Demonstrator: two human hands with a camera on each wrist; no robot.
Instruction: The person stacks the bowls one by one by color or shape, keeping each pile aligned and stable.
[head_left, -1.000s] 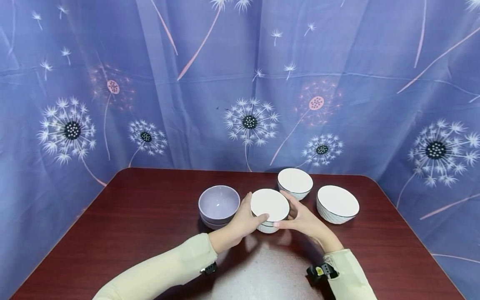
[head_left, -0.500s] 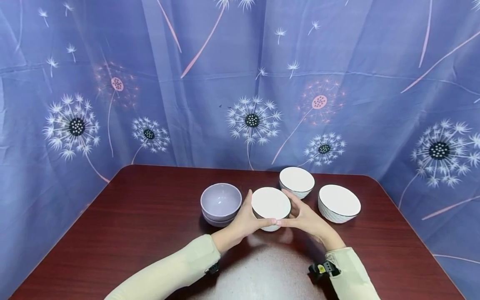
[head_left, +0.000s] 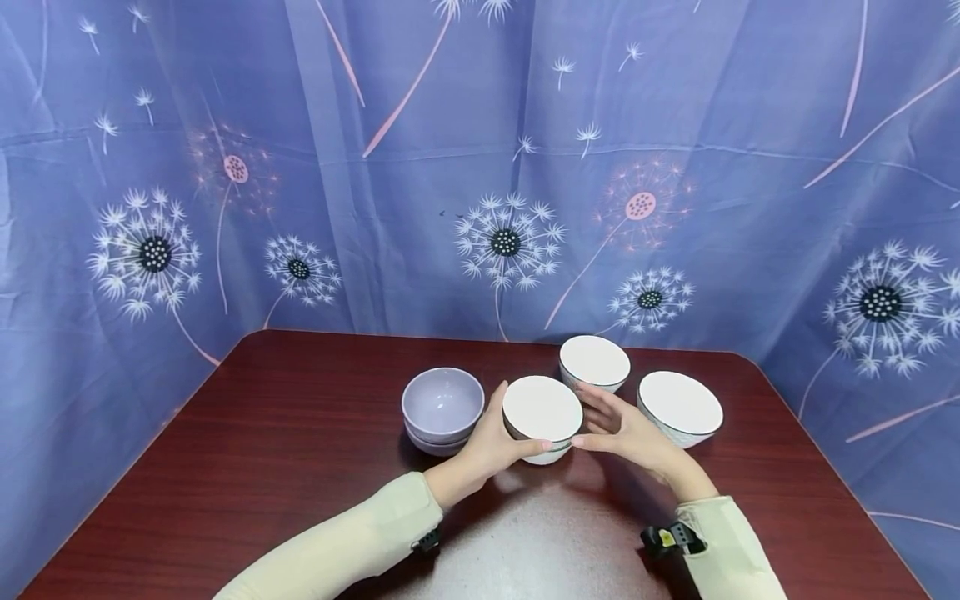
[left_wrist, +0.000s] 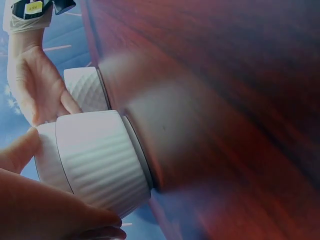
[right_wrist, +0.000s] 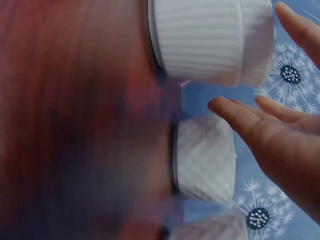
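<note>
Two nested white bowls (head_left: 542, 408) with dark rims stand on the table, the lower one ribbed on its outside (left_wrist: 102, 157). My left hand (head_left: 491, 446) grips the upper bowl from the left, its thumb along the near side and its fingers round the far left side. To the right, my right hand (head_left: 637, 435) is off the stack, fingers spread and thumb near the rim. A gap shows between the right fingers (right_wrist: 245, 120) and the stack in the right wrist view.
Left of the stack are two nested lavender bowls (head_left: 442, 408). One white bowl (head_left: 595, 362) with a diamond pattern stands behind to the right; another similar white bowl (head_left: 680, 404) sits farther right. A blue dandelion-print curtain (head_left: 405, 208) hangs behind the dark red table (head_left: 262, 450).
The upper white bowl has settled lower into the other bowl. My right hand has let go and moved to the right, its fingers straightening. My left hand stays on the bowl.
</note>
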